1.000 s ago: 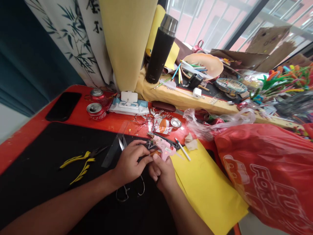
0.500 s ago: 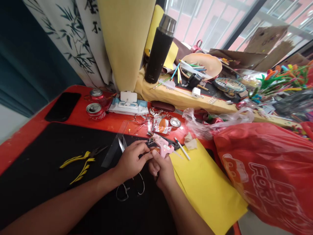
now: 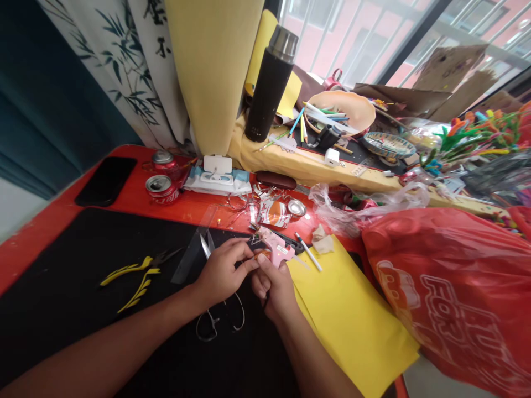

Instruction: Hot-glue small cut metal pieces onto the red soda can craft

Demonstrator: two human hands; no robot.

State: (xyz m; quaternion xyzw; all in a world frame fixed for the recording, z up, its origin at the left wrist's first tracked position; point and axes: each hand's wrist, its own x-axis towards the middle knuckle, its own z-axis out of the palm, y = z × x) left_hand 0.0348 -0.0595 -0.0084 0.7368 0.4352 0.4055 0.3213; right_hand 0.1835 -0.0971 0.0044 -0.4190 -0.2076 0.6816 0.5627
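Head view
- The left hand [image 3: 222,275] has its fingers curled inward, the fingertips pinching a small orange piece [image 3: 260,255] against the nozzle end of the gun.
- The right hand [image 3: 274,290] grasps that pink plastic hot glue gun [image 3: 276,247] from below, fingers bent around its glossy body, above the far edge of the black mat [image 3: 83,287].
- Steel scissors [image 3: 205,247] lie under the left hand, their wire-thin finger loops showing near the mat's middle.
- Yellow-handled pliers [image 3: 133,276] rest on the mat towards its left edge.
- A smooth yellow paper sheet [image 3: 352,315] lies just beside the right hand.
- Two red Coca-Cola cans [image 3: 161,189] stand near the red table's [image 3: 124,190] far left corner.
- A glossy red plastic bag [image 3: 456,293], printed with large white letters beginning "FOR", slumps past the table's right edge.
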